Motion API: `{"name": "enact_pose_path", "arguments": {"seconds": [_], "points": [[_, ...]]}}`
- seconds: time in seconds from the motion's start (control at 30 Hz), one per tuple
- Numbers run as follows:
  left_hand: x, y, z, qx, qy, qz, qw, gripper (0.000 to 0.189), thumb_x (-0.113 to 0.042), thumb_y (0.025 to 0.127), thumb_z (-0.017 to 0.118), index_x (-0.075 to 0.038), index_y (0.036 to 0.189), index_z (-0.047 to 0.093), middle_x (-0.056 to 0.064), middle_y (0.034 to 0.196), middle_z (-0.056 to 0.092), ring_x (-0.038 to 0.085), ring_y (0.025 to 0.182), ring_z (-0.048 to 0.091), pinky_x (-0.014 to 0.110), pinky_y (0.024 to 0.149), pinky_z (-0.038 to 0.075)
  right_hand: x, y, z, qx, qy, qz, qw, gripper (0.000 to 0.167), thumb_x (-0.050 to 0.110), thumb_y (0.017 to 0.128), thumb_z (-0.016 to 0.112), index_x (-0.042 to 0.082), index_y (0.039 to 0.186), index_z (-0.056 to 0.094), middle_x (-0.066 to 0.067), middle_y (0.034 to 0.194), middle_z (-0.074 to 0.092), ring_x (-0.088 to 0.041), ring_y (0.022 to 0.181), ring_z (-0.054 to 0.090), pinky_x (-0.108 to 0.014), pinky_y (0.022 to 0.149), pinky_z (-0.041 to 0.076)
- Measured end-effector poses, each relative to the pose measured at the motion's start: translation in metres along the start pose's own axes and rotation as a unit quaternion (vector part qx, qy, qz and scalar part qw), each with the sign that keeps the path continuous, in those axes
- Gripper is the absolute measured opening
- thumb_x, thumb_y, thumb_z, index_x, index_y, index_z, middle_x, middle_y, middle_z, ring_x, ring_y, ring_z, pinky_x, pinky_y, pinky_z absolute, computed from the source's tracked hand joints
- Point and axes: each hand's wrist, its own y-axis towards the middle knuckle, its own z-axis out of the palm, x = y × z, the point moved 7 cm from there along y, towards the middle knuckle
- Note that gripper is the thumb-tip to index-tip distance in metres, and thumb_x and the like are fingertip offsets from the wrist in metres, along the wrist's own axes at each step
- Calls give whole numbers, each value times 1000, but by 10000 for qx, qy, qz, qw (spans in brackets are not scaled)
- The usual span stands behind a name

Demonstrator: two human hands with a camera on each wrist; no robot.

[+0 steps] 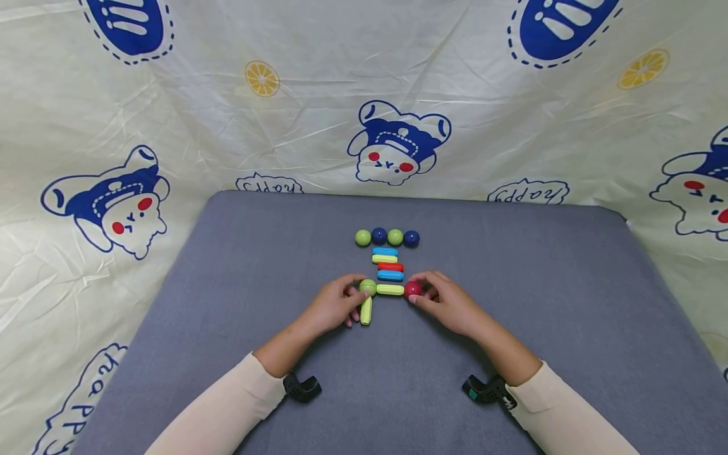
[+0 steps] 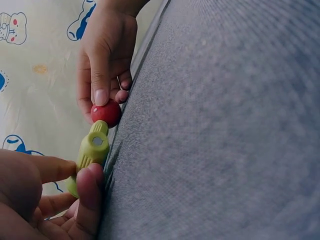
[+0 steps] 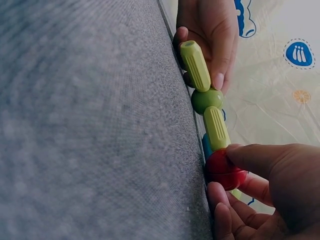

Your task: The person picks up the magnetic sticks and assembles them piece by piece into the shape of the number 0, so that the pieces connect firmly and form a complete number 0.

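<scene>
**Left hand (image 1: pixel 335 304) on a green ball (image 1: pixel 370 285), right hand (image 1: pixel 452 303) on a red one, and much tucked behind fingers**

From my seat at the head view, I see the left hand pinching the green ball, its thumb tip covering part of the lower side. Across from it, the right hand holds the red ball (image 1: pixel 412 290) between thumb and fingers. A crosswise yellow-green rod (image 1: pixel 390 289) spans the two balls, in line with both. A lower yellow-green rod (image 1: pixel 366 311) runs from the green ball toward the person; left-hand fingers pass partly behind it.

My left wrist view makes this harder: the lower rod points at the lens and blocks most of the green ball, so I cannot tell exactly where those fingertips land. That hand is also cut off by the frame. My right wrist view shows the chain better, rod, ball, rod, ball, with only a blue sliver (image 3: pixel 206 144) peeping out behind; I cannot tell which piece it belongs to.

Beyond the hands lie four stacked rods (image 1: pixel 390 267), coloured blue, yellow-green, red and blue, then a row of four balls (image 1: pixel 395 237), green and dark blue alternating. Whether neighbours touch is too small for me to tell. Both sleeves (image 1: pixel 227 404) run out of frame.
</scene>
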Motion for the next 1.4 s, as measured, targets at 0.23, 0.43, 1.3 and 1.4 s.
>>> {"name": "enact_pose_path", "arguments": {"seconds": [0.23,0.43,1.3,1.4], "points": [[3,2,-1,-39,-112,23,9999,41,-25,101,64,-12,139,58,7,85,61,13,53,57,31,50,53,0,0,0,-36,17,15,10000,34,22,98,68,14,130,61,-9,120,61,-17,91,59,-30,76,50],[4,3,-4,-201,7,225,9995,38,-24,99,67,-9,134,63,11,96,58,12,54,55,30,50,53,1,-1,1,-40,-11,-14,10000,35,22,96,70,14,130,61,-9,117,61,-16,90,59,-29,75,50],[7,6,-6,-302,-250,358,9986,37,-18,96,71,-6,131,66,12,114,56,8,58,60,27,57,57,-2,38,-38,-710,155,182,9972,42,22,99,67,5,135,58,-19,127,57,-30,101,64,-31,75,52],[7,7,-6,-317,-287,377,9984,36,-18,96,70,-7,130,67,12,114,56,8,59,60,27,57,57,-8,49,-43,-788,145,319,9963,42,23,99,67,6,136,57,-19,130,56,-32,105,64,-34,77,54]]}}
